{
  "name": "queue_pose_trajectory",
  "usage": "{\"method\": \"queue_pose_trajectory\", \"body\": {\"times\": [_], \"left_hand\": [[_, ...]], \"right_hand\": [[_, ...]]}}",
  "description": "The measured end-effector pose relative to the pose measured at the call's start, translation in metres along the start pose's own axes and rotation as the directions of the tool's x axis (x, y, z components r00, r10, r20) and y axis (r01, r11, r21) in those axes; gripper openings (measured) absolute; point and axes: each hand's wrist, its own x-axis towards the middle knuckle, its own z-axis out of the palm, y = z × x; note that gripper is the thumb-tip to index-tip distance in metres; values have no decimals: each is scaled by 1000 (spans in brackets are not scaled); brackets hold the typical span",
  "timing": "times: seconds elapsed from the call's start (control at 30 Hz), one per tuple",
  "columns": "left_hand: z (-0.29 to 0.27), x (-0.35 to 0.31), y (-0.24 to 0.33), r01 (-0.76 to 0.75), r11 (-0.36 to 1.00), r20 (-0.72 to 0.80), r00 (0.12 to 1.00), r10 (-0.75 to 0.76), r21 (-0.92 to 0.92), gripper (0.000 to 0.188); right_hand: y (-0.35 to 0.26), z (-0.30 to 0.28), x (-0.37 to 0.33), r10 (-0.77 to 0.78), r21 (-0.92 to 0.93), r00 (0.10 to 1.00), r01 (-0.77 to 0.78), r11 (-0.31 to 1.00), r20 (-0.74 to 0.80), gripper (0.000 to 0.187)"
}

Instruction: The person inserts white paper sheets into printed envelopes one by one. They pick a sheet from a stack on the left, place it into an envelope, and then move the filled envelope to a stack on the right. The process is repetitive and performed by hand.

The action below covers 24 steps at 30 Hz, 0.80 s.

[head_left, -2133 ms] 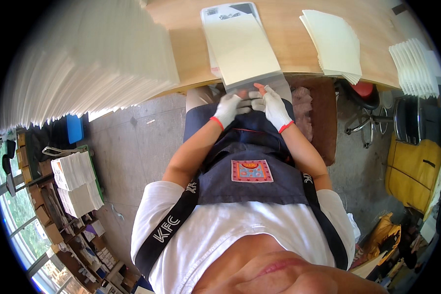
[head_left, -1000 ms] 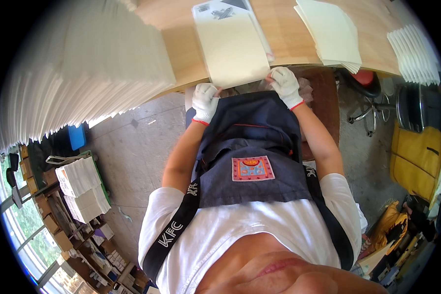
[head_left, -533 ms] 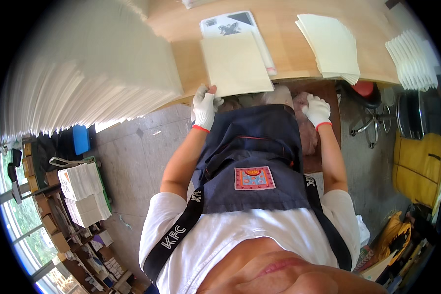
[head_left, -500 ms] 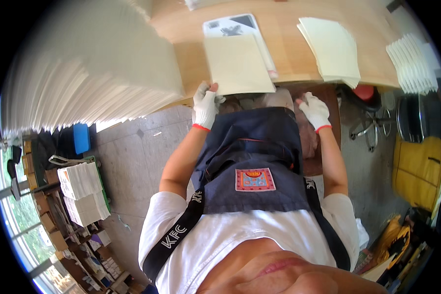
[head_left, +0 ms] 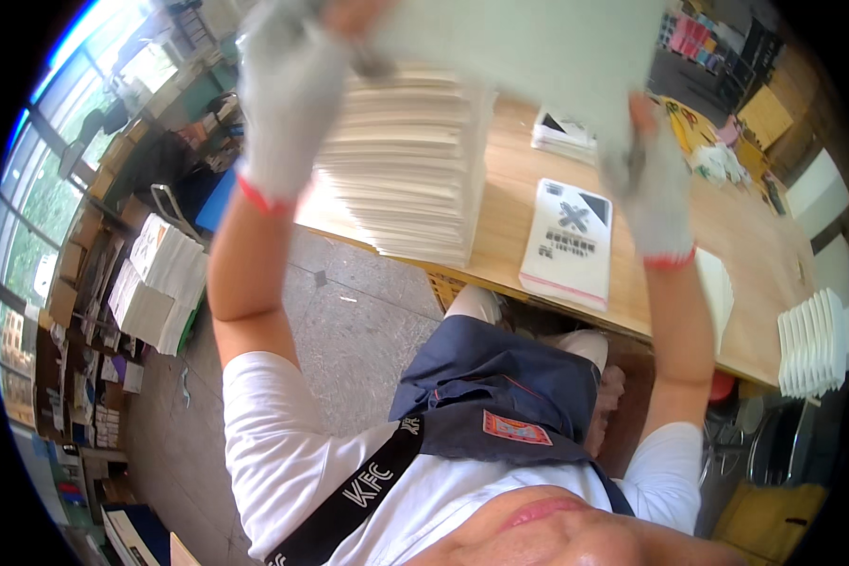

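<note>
A pale cream sheet or thin stack of sheets is held up at the top of the head view, partly cut off by the edge. My left hand, in a white glove with a red cuff, closes on its left side. At its lower right corner my gloved right hand grips it, thumb on the near face. Below on the wooden table lies a white printed cover with a dark corner triangle and a cross-shaped picture. A tall stack of cream sheets stands to its left.
Farther back lies another white printed piece. Cream sheets lie partly behind my right forearm. A white ribbed stack sits at the table's right end. Paper bundles on a cart and crowded shelves line the left.
Both hands have risen from the table's front edge, lifting the cream sheet or sheets off the printed cover, now uncovered. The view has turned toward the left stack, and my right hand has taken hold.
</note>
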Motion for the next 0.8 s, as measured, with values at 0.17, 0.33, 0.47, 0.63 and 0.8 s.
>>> {"method": "queue_pose_trajectory", "body": {"times": [0.17,0.33,0.47,0.63,0.8], "left_hand": [[-106,76,-73,-54,966,-75,994,75,255,25],[-115,67,-124,192,745,5,967,-253,639,37],[-98,-4,-141,136,970,-401,892,-207,-199,33],[-34,-177,-258,478,807,-409,697,-589,-347,34],[44,-397,-275,821,507,-125,492,-862,-263,20]], "right_hand": [[-56,109,107,124,389,969,-202,899,215,26],[-63,108,102,328,-215,912,-278,936,248,32],[-19,80,70,89,337,914,-234,912,396,35],[68,-27,-73,484,299,848,-530,794,217,41],[172,-132,-227,682,440,305,-577,688,-665,19]]}}
